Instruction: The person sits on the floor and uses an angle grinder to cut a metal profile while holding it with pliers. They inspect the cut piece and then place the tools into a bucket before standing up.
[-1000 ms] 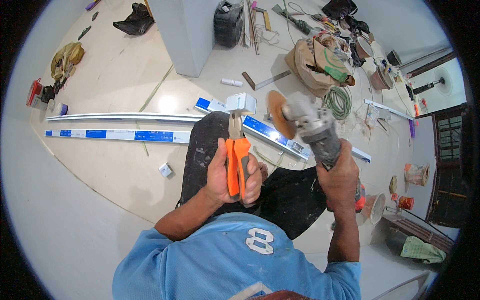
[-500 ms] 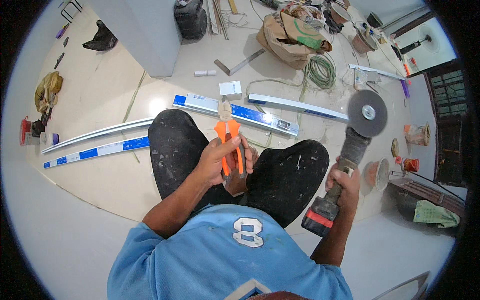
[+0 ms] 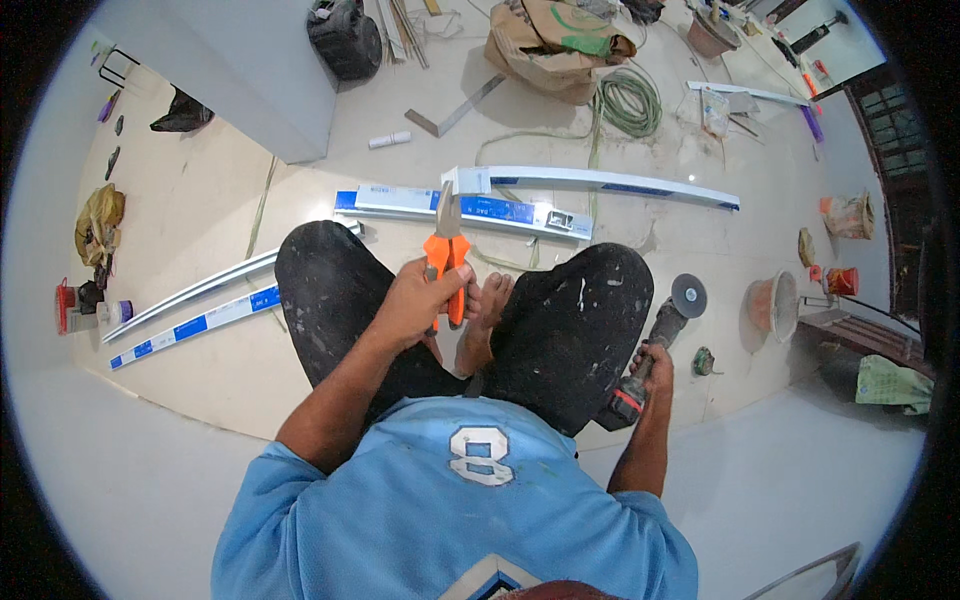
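In front of my body my left hand (image 3: 425, 300) is closed round the orange handles of a pair of pliers (image 3: 447, 245), whose metal jaws point away from me. Out beside my right knee, my right hand (image 3: 655, 368) grips a cordless angle grinder (image 3: 668, 325) by its dark body. The grinder's grey disc (image 3: 689, 296) faces up, and its red-and-black battery (image 3: 622, 405) is toward me. Past the plier tips lie a small white box (image 3: 470, 181) and a blue-and-white metal profile (image 3: 490, 212) on the floor.
Another long profile (image 3: 640, 187) lies beyond, and two more (image 3: 200, 325) lie at the left. Farther off are a metal square (image 3: 455, 110), a white marker (image 3: 390, 140), a brown sack (image 3: 550, 50) and a coiled green hose (image 3: 630, 103). Buckets (image 3: 773, 305) stand at the right.
My right hand has lowered the grinder, bringing it down and nearer the floor beside my right knee. The pliers remain in my left hand, shifted slightly left. The view has moved a little.
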Demonstrator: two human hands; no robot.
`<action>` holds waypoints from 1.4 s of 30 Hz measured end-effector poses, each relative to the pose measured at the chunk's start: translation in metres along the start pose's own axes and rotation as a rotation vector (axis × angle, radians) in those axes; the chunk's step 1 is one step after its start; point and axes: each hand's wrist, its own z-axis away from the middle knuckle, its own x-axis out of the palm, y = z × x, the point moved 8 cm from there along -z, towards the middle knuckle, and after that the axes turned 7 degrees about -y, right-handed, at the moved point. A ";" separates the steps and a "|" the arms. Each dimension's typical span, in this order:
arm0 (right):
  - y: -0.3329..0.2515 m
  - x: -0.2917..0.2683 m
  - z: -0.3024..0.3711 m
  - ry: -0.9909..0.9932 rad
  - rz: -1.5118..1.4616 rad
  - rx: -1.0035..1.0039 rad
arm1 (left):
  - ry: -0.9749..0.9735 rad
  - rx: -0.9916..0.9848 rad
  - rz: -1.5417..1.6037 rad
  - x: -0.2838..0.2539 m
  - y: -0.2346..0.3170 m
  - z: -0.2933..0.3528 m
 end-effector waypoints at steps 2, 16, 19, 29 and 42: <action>0.033 -0.009 -0.017 0.028 -0.102 0.030 | -0.007 -0.091 0.054 -0.001 -0.003 0.000; 0.109 -0.038 -0.059 0.027 -0.340 -0.051 | -0.191 -0.377 0.417 0.027 0.004 0.020; 0.113 -0.043 -0.064 0.052 -0.376 -0.071 | -0.213 -0.397 0.429 0.035 -0.001 0.016; 0.120 -0.054 -0.070 0.096 -0.447 -0.016 | -0.309 -0.362 0.477 0.049 0.005 0.009; 0.118 -0.046 -0.059 0.123 -0.371 -0.057 | -0.345 -0.333 0.565 0.048 -0.004 0.000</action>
